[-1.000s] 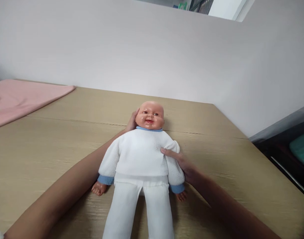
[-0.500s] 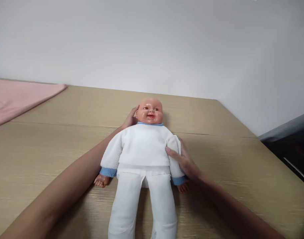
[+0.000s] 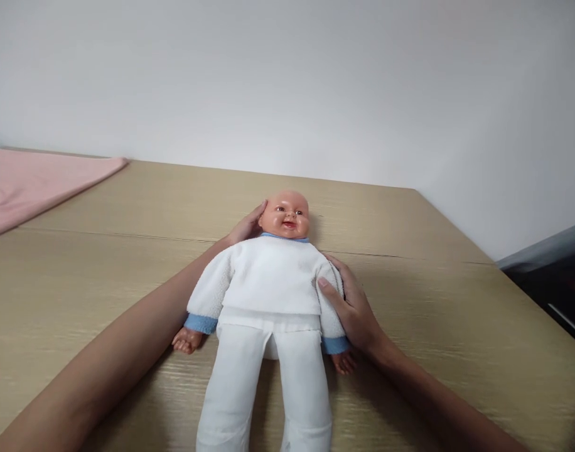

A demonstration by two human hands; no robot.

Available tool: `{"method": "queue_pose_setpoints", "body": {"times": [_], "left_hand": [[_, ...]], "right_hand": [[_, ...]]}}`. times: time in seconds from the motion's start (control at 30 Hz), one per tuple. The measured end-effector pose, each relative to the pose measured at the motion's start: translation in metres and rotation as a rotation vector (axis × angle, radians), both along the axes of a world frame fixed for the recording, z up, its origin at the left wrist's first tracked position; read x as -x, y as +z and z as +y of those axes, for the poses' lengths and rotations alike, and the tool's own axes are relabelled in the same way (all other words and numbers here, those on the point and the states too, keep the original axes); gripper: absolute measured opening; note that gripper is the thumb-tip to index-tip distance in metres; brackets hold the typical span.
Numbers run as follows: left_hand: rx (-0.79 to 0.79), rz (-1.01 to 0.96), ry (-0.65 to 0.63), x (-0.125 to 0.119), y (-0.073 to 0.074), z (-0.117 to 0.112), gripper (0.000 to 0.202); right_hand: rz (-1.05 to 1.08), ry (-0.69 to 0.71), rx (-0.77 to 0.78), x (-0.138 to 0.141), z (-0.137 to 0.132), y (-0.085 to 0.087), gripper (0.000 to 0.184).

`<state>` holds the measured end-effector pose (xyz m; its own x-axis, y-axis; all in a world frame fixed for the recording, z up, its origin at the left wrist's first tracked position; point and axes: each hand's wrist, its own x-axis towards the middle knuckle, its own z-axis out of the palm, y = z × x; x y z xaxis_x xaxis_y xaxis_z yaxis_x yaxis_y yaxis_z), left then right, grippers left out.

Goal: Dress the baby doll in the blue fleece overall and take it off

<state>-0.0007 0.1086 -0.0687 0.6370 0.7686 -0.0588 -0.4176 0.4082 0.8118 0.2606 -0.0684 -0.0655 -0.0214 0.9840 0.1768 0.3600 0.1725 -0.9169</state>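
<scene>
Pale wood table [image 3: 457,326] meets a white wall, a pink cloth [image 3: 28,182] at far left. On it a doll [image 3: 268,295] lies face up. Left hand [image 3: 244,227] cups its head, fingers hidden behind; right hand [image 3: 353,307] wraps the doll's arm.

Light wooden table [image 3: 103,270] fills the view, one seam running across from nine to three o'clock. Dead centre and down toward six, a doll [image 3: 273,282] in white lies flat on its back, head toward twelve. At ten o'clock, a pink cloth [image 3: 28,182] is spread over the corner.
</scene>
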Motion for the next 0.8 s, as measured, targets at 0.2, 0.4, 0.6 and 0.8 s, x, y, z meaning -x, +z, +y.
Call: {"method": "queue_pose_setpoints", "body": {"times": [0.2, 0.4, 0.6, 0.8], "left_hand": [[0.004, 0.064, 0.064, 0.01, 0.007, 0.003, 0.066], [-0.062, 0.122, 0.096, 0.016, 0.006, 0.003, 0.061], [-0.027, 0.187, 0.044, 0.018, 0.0, 0.005, 0.071], [-0.042, 0.174, 0.02, 0.013, 0.008, -0.004, 0.069]], "right_hand": [[-0.073, 0.015, -0.01, -0.001, 0.0, -0.002, 0.068], [-0.085, 0.025, -0.005, -0.001, 0.002, 0.0, 0.067], [-0.086, 0.035, -0.013, -0.001, 0.001, 0.001, 0.065], [-0.095, 0.037, -0.02, -0.001, 0.002, 0.001, 0.064]]}}
